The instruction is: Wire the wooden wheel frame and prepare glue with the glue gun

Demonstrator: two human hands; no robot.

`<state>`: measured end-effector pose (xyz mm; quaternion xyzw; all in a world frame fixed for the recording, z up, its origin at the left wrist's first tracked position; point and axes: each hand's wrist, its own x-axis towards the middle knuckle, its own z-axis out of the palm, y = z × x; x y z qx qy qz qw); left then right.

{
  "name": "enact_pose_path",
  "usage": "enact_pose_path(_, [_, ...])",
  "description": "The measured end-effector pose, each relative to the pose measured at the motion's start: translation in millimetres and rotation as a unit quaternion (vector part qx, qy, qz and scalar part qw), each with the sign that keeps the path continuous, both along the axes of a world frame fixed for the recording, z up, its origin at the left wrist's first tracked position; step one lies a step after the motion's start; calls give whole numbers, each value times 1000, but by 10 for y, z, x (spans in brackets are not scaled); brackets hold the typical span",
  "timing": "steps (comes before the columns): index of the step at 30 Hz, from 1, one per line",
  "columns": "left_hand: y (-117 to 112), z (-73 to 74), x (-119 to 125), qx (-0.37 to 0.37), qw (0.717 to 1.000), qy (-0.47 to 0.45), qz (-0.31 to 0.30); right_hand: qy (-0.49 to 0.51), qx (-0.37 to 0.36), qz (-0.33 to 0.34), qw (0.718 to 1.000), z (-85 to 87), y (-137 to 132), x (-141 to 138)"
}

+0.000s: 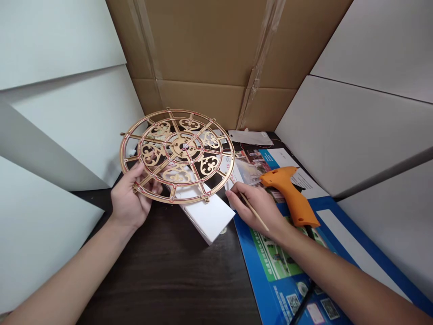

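Observation:
My left hand [130,201] grips the near-left rim of a round gold openwork wheel [177,153] with spokes and scroll cut-outs, holding it tilted above the dark table. My right hand [257,205] pinches a thin wooden stick [252,210], its tip pointing toward the wheel's near-right rim. A white box [208,216] lies under the wheel's near edge. An orange glue gun [291,194] lies just right of my right hand on a blue printed sheet [270,271].
A brown cardboard wall [209,58] stands behind. White panels [355,117] close in on the right and white panels [64,113] on the left. A small clear bag [249,137] and printed leaflets [267,160] lie at the back of the dark wooden table [169,275].

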<state>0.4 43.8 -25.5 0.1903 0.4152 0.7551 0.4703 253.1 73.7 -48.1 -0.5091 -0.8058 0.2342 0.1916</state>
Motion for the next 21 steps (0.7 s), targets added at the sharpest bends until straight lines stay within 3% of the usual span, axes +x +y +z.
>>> enact_pose_path(21, [-8,18,-2,1,1000,-18,3,-3,-6,-1,1000,6,-2,4])
